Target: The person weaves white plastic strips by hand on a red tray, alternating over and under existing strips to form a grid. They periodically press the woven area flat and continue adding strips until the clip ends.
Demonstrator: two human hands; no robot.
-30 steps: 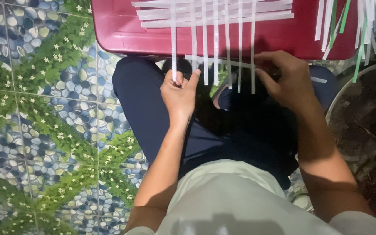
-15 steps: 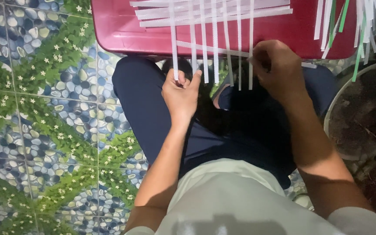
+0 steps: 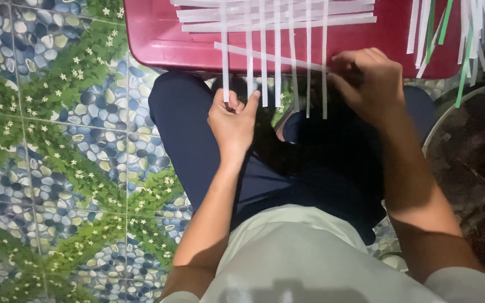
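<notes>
Dim, uneven light, brighter at left, deep shadow at right, slight motion blur, soft focus

White plastic strips (image 3: 276, 56) being woven, flat and narrow.

Hanging in parallel over the edge of a red tray (image 3: 158, 39), crossed by one slanted strip (image 3: 265, 56); leftmost end pinched low, slanted one's right end pinched too.

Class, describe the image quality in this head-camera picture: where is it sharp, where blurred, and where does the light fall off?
Head view: the patterned floor tiles and left hand look fairly sharp; the right hand is softly motion-blurred; the white strips on the red tub are bright, without glare; the right edge and the lap sink into deep shadow.
</notes>
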